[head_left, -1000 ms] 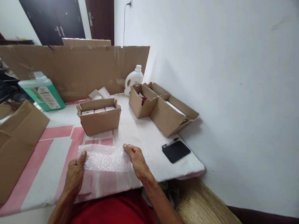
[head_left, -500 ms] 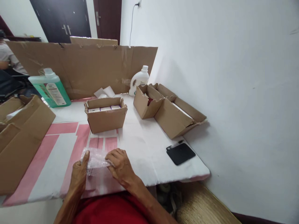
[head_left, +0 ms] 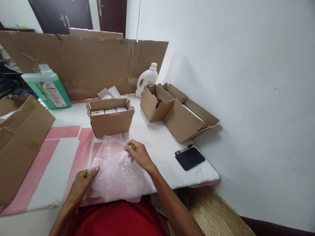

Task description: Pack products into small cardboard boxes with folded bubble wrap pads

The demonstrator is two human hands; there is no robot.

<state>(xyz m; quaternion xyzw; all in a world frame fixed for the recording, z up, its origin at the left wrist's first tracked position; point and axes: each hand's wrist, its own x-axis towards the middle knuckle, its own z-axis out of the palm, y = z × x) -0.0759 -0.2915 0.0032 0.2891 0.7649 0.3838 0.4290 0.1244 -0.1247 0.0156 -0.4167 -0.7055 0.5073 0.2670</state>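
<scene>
A clear sheet of bubble wrap is spread out at the front of the table, its lower edge reaching my red shirt. My left hand pinches its left edge between thumb and fingers. On the upper right part, my right hand grips the wrap with its fingertips. Just beyond the sheet stands a small open cardboard box with several white and purple packs in a row.
Tall bottle of green liquid at back left, larger cardboard box at left. A white jug and open cardboard boxes stand at right, near the wall. A black pad with a pen lies at the right edge. A cardboard panel closes the back.
The bubble wrap, bunched small between my hands before, is now opened out into a wide sheet. My right hand has moved up and to the right. The view has tilted slightly down.
</scene>
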